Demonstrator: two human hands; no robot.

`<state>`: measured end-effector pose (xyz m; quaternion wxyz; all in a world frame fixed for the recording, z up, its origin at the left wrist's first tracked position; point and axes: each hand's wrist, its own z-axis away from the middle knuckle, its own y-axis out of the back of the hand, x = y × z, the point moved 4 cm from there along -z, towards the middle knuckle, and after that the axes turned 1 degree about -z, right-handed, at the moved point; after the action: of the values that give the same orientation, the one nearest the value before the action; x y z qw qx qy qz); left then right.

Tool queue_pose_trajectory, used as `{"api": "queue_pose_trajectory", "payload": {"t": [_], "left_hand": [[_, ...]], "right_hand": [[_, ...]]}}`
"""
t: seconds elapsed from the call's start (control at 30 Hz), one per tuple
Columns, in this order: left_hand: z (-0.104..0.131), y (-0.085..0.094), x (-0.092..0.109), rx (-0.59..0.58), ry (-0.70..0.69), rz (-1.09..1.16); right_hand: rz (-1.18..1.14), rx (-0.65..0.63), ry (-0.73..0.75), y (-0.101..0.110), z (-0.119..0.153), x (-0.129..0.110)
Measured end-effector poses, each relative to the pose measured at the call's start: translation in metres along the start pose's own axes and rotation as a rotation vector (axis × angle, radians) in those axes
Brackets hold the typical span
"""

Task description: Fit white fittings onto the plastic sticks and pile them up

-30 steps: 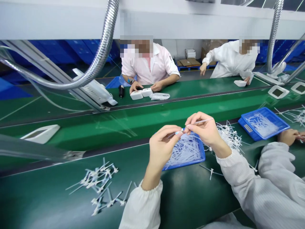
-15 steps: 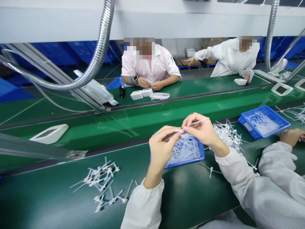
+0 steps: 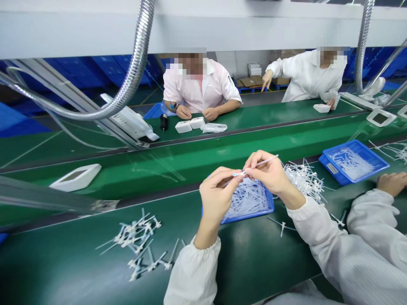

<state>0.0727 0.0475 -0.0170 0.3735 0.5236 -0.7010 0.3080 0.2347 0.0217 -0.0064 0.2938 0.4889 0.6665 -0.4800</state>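
Above a blue tray [image 3: 244, 219] of thin translucent tubes, my two hands meet fingertip to fingertip. My left hand [image 3: 216, 195] is closed in a pinch on a small white fitting [image 3: 240, 173] with a bluish end. A slim whitish tube [image 3: 268, 160] runs through the pinched fingers of my right hand [image 3: 269, 171], its free end pointing up and right. Fingertips partly cover where tube and fitting meet, so I cannot tell if they are joined. To the left lies a loose pile of white fittings with bluish tubes [image 3: 136, 233].
Right of my hands are a heap of white fittings with tubes [image 3: 303, 180] and a second blue tray [image 3: 333, 171]. A co-worker's hand [image 3: 392, 183] rests at the right edge. White devices [image 3: 78, 178] lie on the green conveyor [image 3: 178, 163]. Two people work across it.
My hands keep nearly the same pose. The white device on the conveyor at left has shifted right. Across the belt, one co-worker's hands have moved apart; the other's outstretched hand has shifted.
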Motion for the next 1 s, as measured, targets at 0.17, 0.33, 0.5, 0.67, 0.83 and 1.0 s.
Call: {"api": "queue_pose_trajectory", "payload": {"t": [0.17, 0.33, 0.5, 0.67, 0.83, 1.0], "left_hand": [[-0.001, 0.003, 0.0, 0.017, -0.031, -0.014], [-0.002, 0.005, 0.007, -0.017, -0.074, -0.102], [-0.004, 0.009, 0.018, -0.077, -0.108, -0.168], [-0.005, 0.014, 0.021, -0.112, -0.125, -0.162], [-0.005, 0.014, 0.022, -0.144, -0.124, -0.149], [-0.005, 0.011, 0.018, -0.12, -0.075, -0.1]], "right_hand": [[0.0, 0.035, -0.018, 0.0, 0.001, 0.003], [0.041, 0.043, 0.013, 0.001, 0.002, 0.002], [0.056, 0.019, 0.052, -0.002, 0.005, 0.0], [0.003, -0.015, 0.081, -0.007, 0.007, 0.002], [0.063, -0.067, 0.053, -0.003, 0.005, -0.004], [0.119, -0.053, 0.073, 0.001, 0.006, -0.006]]}}
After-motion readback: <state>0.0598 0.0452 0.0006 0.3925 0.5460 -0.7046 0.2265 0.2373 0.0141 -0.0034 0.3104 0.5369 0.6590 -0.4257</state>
